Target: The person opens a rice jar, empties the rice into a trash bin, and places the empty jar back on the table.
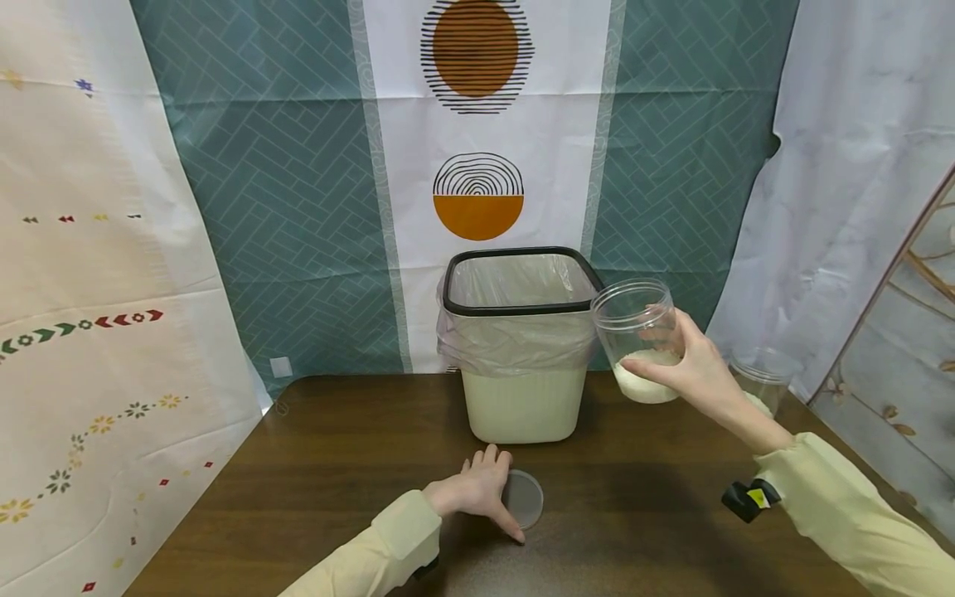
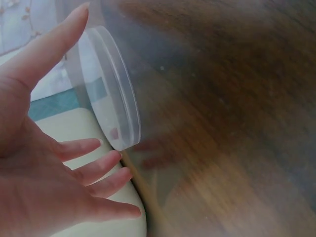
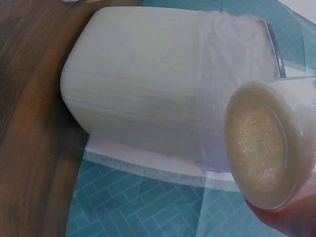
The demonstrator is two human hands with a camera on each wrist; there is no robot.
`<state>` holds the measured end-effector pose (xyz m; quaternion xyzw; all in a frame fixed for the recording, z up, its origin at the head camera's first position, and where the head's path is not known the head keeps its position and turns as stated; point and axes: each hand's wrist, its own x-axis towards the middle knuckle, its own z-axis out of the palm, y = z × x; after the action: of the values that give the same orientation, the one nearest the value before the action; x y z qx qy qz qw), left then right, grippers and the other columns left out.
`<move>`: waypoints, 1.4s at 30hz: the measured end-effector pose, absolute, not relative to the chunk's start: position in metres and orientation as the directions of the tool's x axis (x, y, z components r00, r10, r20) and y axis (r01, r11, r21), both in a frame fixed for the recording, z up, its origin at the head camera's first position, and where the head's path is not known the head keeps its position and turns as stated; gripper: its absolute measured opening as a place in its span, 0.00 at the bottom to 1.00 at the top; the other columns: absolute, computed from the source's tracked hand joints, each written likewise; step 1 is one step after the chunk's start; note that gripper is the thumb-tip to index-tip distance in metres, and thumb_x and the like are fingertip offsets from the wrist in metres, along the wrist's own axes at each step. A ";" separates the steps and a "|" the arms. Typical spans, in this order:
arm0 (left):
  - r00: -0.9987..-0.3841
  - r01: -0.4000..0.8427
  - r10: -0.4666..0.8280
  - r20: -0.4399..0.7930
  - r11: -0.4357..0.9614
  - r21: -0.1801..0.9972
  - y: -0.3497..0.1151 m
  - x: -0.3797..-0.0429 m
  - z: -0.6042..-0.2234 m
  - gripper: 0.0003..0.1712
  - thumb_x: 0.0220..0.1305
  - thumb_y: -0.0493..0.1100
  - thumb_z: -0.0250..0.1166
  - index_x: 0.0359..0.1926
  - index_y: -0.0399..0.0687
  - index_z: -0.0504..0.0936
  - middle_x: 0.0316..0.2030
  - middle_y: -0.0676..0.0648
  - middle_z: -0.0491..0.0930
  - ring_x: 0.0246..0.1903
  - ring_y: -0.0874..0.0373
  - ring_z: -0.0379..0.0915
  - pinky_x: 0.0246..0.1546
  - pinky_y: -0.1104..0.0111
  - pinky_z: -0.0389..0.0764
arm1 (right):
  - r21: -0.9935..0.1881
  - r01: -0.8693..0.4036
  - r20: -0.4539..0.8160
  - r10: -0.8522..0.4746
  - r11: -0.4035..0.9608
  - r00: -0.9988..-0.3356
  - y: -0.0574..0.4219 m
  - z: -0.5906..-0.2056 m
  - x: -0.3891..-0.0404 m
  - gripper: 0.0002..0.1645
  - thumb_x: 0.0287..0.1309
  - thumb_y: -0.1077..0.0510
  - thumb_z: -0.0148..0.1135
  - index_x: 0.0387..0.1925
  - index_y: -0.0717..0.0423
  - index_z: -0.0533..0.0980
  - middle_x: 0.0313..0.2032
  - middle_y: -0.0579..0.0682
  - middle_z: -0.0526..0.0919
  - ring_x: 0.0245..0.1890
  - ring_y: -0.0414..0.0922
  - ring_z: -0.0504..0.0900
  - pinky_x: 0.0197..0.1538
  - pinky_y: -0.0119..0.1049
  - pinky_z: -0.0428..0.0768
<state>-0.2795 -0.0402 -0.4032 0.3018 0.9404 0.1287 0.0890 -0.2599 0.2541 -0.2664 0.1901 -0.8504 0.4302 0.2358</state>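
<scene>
My right hand (image 1: 697,365) grips a clear plastic jar (image 1: 625,330) and holds it raised beside the bin's right side, mouth up and tilted slightly toward the bin. White grains that look like rice (image 1: 643,383) lie in its lower part; the right wrist view shows them through the jar's base (image 3: 259,143). Low at the table, my left hand (image 1: 474,491) has its thumb and fingers spread around a round clear lid (image 1: 525,499). In the left wrist view, the fingertips are close to the edge of that lid (image 2: 116,89), with the fingers extended.
A pale bin (image 1: 525,406) with a black rim and a clear bag liner stands at the table's back middle. Behind my right forearm is another clear jar (image 1: 764,366) with white grains. Patterned curtains (image 1: 298,182) hang behind the brown table (image 1: 336,448).
</scene>
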 end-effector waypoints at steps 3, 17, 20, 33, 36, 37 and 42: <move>-0.791 0.562 0.608 -0.071 0.767 0.310 -0.041 -0.282 -0.401 0.51 0.32 0.63 0.75 0.53 0.41 0.64 0.40 0.47 0.58 0.41 0.51 0.57 0.45 0.58 0.64 | -0.638 -0.527 0.566 -0.122 0.561 -0.815 0.255 -0.267 -0.260 0.42 0.46 0.54 0.70 0.60 0.56 0.59 0.50 0.52 0.71 0.47 0.47 0.74 0.42 0.29 0.69; -0.763 0.614 0.640 0.093 0.672 0.414 -0.046 -0.289 -0.388 0.46 0.44 0.57 0.71 0.56 0.33 0.63 0.42 0.45 0.60 0.45 0.49 0.58 0.46 0.62 0.66 | -0.649 -0.521 0.559 -0.118 0.554 -0.821 0.259 -0.266 -0.259 0.42 0.46 0.55 0.70 0.61 0.55 0.58 0.50 0.53 0.72 0.44 0.39 0.75 0.41 0.28 0.71; -0.768 0.613 0.628 0.126 0.664 0.428 -0.046 -0.290 -0.383 0.44 0.48 0.57 0.69 0.56 0.34 0.63 0.43 0.45 0.61 0.46 0.49 0.59 0.47 0.60 0.66 | -0.653 -0.517 0.557 -0.112 0.553 -0.823 0.259 -0.266 -0.259 0.42 0.46 0.55 0.70 0.61 0.55 0.59 0.50 0.53 0.72 0.43 0.38 0.76 0.40 0.27 0.71; -0.701 0.713 0.589 0.401 0.579 0.396 -0.053 -0.297 -0.356 0.33 0.53 0.51 0.67 0.53 0.35 0.67 0.46 0.43 0.65 0.46 0.52 0.63 0.47 0.63 0.67 | -0.654 -0.514 0.560 -0.101 0.555 -0.822 0.260 -0.264 -0.260 0.42 0.46 0.54 0.70 0.61 0.54 0.59 0.51 0.52 0.71 0.44 0.37 0.74 0.40 0.26 0.71; -0.688 0.725 0.579 0.437 0.563 0.397 -0.055 -0.299 -0.348 0.32 0.54 0.49 0.67 0.54 0.35 0.67 0.47 0.43 0.65 0.47 0.52 0.63 0.48 0.62 0.66 | -0.654 -0.517 0.563 -0.102 0.552 -0.820 0.261 -0.264 -0.261 0.42 0.47 0.55 0.70 0.61 0.55 0.58 0.52 0.53 0.71 0.44 0.38 0.75 0.40 0.26 0.71; -0.689 0.725 0.578 0.438 0.562 0.399 -0.055 -0.299 -0.345 0.32 0.54 0.49 0.67 0.54 0.36 0.66 0.48 0.43 0.65 0.48 0.52 0.63 0.48 0.62 0.66 | -0.657 -0.517 0.562 -0.101 0.549 -0.821 0.261 -0.263 -0.261 0.42 0.47 0.55 0.69 0.61 0.55 0.58 0.52 0.53 0.71 0.45 0.39 0.75 0.40 0.26 0.71; -0.670 0.742 0.587 0.454 0.535 0.404 -0.055 -0.296 -0.331 0.32 0.55 0.48 0.66 0.55 0.37 0.66 0.48 0.44 0.65 0.49 0.52 0.62 0.50 0.62 0.65 | -0.668 -0.508 0.551 -0.098 0.543 -0.829 0.263 -0.264 -0.261 0.44 0.47 0.55 0.70 0.63 0.54 0.57 0.53 0.53 0.70 0.48 0.49 0.74 0.40 0.26 0.71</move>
<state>-0.2962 -0.0553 -0.3310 0.3838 0.8659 0.2920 -0.1329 -0.2611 0.2630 -0.2637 0.1789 -0.8475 0.4430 0.2313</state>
